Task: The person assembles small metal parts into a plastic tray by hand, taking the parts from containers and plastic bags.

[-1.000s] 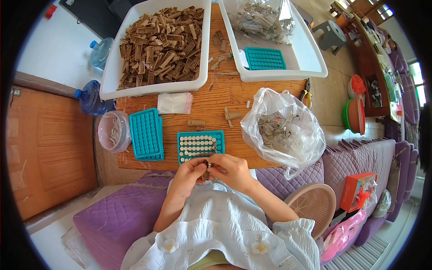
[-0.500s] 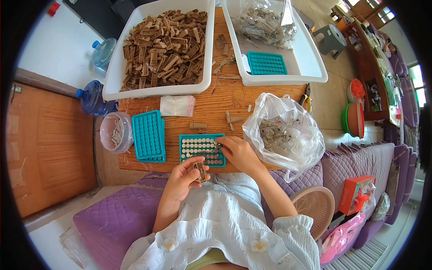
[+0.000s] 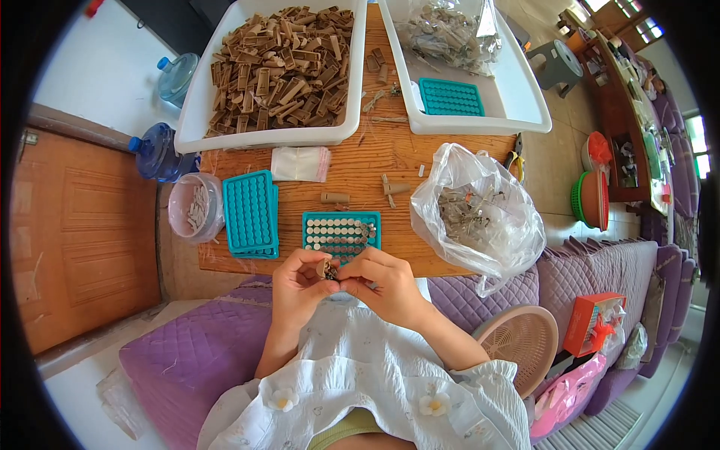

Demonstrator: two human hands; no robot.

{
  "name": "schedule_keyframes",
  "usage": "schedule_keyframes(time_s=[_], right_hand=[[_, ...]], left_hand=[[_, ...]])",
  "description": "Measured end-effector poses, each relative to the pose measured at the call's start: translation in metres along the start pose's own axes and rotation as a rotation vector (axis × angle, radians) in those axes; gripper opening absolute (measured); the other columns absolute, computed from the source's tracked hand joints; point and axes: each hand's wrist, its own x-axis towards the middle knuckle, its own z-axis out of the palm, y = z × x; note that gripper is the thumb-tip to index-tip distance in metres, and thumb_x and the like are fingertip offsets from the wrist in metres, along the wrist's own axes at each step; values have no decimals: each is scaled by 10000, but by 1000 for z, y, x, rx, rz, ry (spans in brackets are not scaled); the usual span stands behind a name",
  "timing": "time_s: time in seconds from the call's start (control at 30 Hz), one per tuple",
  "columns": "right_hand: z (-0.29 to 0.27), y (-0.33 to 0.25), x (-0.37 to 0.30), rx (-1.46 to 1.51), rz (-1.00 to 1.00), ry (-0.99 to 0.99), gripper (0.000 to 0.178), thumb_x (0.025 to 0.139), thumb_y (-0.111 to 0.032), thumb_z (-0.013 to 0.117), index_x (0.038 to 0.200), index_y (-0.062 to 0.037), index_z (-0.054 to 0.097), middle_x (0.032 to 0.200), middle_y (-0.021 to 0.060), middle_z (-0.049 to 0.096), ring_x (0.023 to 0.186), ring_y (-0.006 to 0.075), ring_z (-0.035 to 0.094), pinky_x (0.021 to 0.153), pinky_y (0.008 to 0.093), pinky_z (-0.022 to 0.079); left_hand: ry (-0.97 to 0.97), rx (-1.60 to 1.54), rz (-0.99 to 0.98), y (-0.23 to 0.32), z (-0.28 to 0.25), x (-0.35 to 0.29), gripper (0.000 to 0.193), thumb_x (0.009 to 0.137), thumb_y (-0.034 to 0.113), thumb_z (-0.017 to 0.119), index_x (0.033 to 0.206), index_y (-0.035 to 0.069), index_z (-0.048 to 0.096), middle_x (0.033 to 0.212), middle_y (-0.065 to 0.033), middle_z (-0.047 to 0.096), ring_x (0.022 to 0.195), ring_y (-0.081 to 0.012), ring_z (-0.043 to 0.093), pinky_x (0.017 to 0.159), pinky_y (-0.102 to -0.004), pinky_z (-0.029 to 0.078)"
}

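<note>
Just in front of my body, my left hand (image 3: 295, 289) is closed on a small brown plastic casing (image 3: 324, 267). My right hand (image 3: 386, 289) pinches at the near side of that casing, its thumb and fingertips together; whatever lies between them is too small to make out. Right beyond both hands is a teal tray (image 3: 305, 223) with rows of round silvery discs (image 3: 337, 231), like button cells. Some small dark metal parts (image 3: 367, 231) lie over its right end. My hands hide part of the tray's near edge.
Stacked teal trays (image 3: 250, 214) and a round tub of white pieces (image 3: 196, 210) stand left. A plastic bag of small wired parts (image 3: 480, 217) is right, pliers (image 3: 514, 161) behind it. Two white bins (image 3: 270, 141) (image 3: 480, 127) stand at the back. Loose brown casings (image 3: 335, 198) lie between.
My right hand has come from the tray's right end, left and nearer, to meet the casing in my left hand. The casing is now turned and partly covered by fingers.
</note>
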Motion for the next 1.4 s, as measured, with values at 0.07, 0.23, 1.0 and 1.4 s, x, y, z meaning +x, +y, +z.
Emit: schedule_keyframes(time_s=[0.07,0.23,1.0,1.4], right_hand=[[-2,-5,2,52,81,-93,130,683,-2,625,805,-20,585,724,62,512,608,155,535,497,243,437],[3,-14,3,129,180,-112,88,681,19,591,746,-7,538,717,61,492,601,143,524,483,244,427],[-85,3,30,-737,325,176,112,772,-159,524,827,-64,545,716,135,567,665,279,567,570,358,443],[-149,60,-19,-989,709,328,196,822,-150,440,977,-78,536,843,176,572,794,343,544,679,414,426]], left_hand=[[-34,55,-17,9,-1,-1,379,608,-1,720,933,20,527,867,-69,596,768,-99,568,640,-201,460],[-84,198,-66,11,-11,-4,389,574,46,755,900,29,544,766,-32,597,693,-65,561,576,-179,445],[241,5,32,8,-23,-2,448,654,197,724,998,27,492,898,-68,557,831,-143,545,744,-277,463],[60,-64,-105,0,16,-3,418,658,153,717,987,19,497,878,-71,567,803,-158,561,748,-299,461]])
